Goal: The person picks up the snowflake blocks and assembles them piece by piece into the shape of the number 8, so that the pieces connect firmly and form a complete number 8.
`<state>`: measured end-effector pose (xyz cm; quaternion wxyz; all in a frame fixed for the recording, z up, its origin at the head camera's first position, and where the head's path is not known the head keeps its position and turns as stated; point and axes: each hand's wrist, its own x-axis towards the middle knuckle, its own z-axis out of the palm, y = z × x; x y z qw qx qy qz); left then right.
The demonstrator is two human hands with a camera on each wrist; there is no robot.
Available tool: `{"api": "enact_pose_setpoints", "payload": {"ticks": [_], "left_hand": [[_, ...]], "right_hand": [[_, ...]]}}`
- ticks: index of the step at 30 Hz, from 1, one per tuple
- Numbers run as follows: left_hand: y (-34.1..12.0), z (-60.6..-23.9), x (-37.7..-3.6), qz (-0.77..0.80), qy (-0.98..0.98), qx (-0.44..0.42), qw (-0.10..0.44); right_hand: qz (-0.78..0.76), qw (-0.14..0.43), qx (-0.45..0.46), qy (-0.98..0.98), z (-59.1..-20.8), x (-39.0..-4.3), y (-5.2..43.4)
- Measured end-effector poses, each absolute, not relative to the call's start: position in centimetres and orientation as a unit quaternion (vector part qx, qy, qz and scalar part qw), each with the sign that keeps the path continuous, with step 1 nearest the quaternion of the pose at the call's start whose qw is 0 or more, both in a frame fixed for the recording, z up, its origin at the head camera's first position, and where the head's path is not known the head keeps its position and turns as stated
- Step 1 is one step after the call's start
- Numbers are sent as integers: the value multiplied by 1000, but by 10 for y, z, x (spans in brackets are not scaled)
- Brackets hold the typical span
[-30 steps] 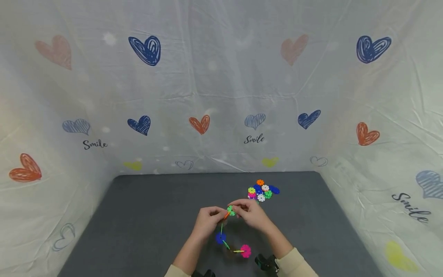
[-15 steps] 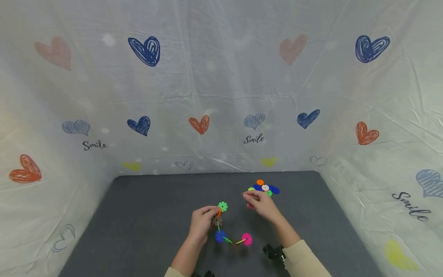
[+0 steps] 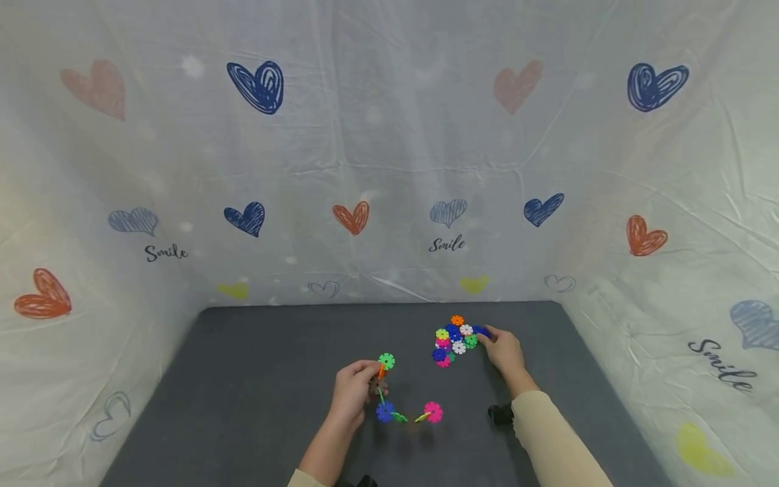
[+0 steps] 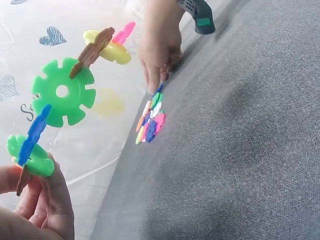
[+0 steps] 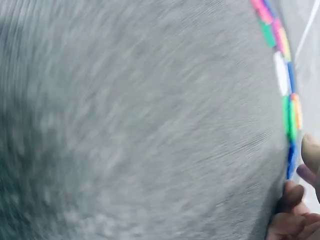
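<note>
My left hand (image 3: 353, 389) pinches a curved chain of slotted plastic snowflake discs near one end, holding it off the table. A green disc (image 3: 386, 362) tops it by the fingertips, a blue disc (image 3: 385, 412) hangs lower, and a pink disc (image 3: 433, 412) ends the far side. In the left wrist view, a larger-looking green disc (image 4: 62, 95) shows its round centre hole. My right hand (image 3: 504, 350) reaches to the right edge of a flat pile of loose discs, thumb and fingertips right at a blue disc (image 3: 481, 331). A gap shows between thumb and fingers in the right wrist view.
Several discs in the pile, among them an orange disc (image 3: 457, 320) and a white disc (image 3: 459, 348), lie on the dark grey table (image 3: 274, 385). A pale curtain (image 3: 389, 135) printed with hearts borders its back and sides. A black wrist device (image 3: 500, 414) sits below my right sleeve.
My right hand has let go of the chain's green disc and moved right, past the pile's front, to its right edge. My left hand has shifted slightly left with the chain.
</note>
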<state>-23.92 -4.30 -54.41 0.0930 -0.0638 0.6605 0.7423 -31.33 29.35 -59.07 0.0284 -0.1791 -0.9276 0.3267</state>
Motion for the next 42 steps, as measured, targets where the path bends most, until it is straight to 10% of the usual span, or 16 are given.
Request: {"api": "enact_pose_setpoints", "payload": {"ticks": [20, 42], "left_hand": [[-42, -542, -240, 761, 635, -65, 110], [-38, -543, -243, 747, 655, -63, 98]], "right_hand": [[405, 186, -128, -886, -582, -293, 269], [477, 101, 147, -861, -541, -244, 168]]}}
